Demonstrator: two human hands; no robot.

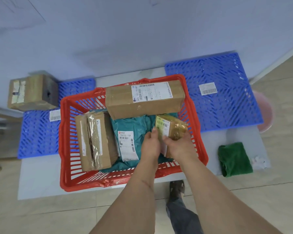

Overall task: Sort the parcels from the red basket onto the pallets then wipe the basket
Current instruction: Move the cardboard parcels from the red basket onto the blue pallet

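The red basket [66, 149] sits on a grey mat between two blue pallets. Inside lie a long cardboard box [142, 105] at the back, a taped box [95, 141] on the left and a teal mailer bag [128, 129] in the middle. My left hand [150, 146] and my right hand [178, 146] both grip a small tape-wrapped parcel [172, 126] at the basket's right side. The left blue pallet [37, 135] carries a cardboard box [32, 92] at its far corner. The right blue pallet [227, 92] bears only a white label.
A folded green cloth [233, 159] lies on the grey mat [39, 179] right of the basket, with a crumpled white scrap beside it. A pink bucket [267, 115] stands behind the right pallet. My foot [176, 188] is near the mat's front edge.
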